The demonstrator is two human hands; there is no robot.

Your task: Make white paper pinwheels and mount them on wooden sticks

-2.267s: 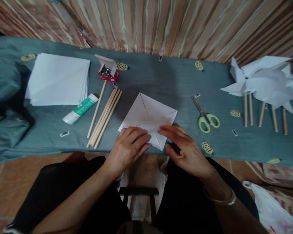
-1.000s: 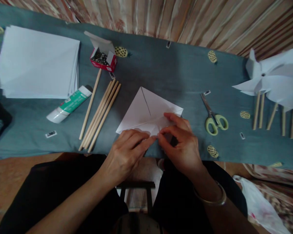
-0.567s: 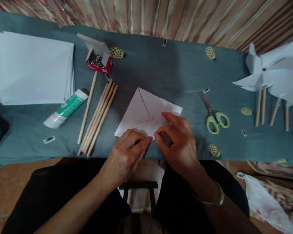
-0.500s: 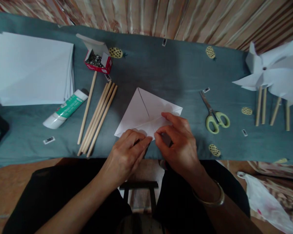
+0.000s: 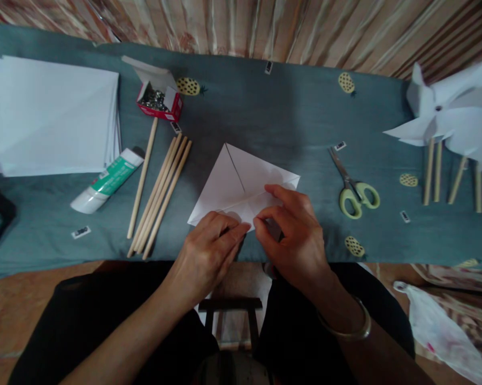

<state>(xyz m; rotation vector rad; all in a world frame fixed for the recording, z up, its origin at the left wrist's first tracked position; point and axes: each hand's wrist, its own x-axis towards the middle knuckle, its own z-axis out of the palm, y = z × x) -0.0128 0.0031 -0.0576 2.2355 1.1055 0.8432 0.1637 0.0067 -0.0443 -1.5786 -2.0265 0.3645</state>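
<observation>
A white paper sheet (image 5: 241, 174) lies on the cloth in front of me, turned cornerwise. A dark line runs from its far corner toward the middle, and a crease crosses it. My left hand (image 5: 211, 248) is closed, its thumb and fingers pinching the paper's near edge. My right hand (image 5: 291, 230) curls over the near right part; its thumb and a finger pinch the same edge close to the left fingertips, while another finger presses on the paper. The hands hide part of the near edge.
Left of the paper lie several wooden sticks (image 5: 160, 198), a glue tube (image 5: 112, 179), a red box (image 5: 160, 107) of metal fasteners and a stack of white paper (image 5: 52, 112). Green-handled scissors (image 5: 353, 190) lie to the right, then paper pinwheels (image 5: 461, 112) on sticks at the far right.
Hands and paper hold nearly the same position and grip. The whole view has shifted slightly.
</observation>
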